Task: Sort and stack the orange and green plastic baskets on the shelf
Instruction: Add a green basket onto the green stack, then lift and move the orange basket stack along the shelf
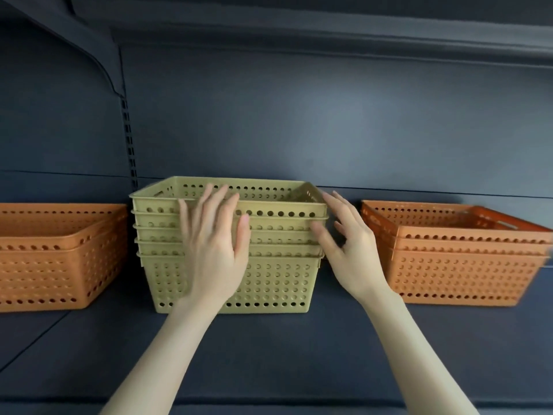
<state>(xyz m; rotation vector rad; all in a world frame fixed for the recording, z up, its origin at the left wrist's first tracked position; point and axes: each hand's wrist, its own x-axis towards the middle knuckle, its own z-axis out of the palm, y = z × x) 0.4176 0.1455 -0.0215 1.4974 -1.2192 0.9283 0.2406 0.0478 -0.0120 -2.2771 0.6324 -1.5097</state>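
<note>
1. We face the green basket stack [278, 283], several perforated baskets nested upright one inside another. It stands on the dark shelf [269, 354], toward its back edge.
2. Our left hand [212, 250] is raised flat before the stack's front wall, fingers straight and spread. Motion blur keeps us from telling whether the palm touches the plastic.
3. Our right hand [350, 250] is at the stack's right front corner, fingers spread and loosely bent, gripping nothing. We cannot tell whether it touches.
4. Left of the stack, just beside it, sits the left orange stack [54, 259].
5. Right of the stack, a little apart, sits the right orange stack [457, 265], with a darker orange basket in its top.
6. Behind the stack rises a dark grey back panel [299, 115]. A slotted upright [130, 145] climbs from behind the stack's left rear corner.
</note>
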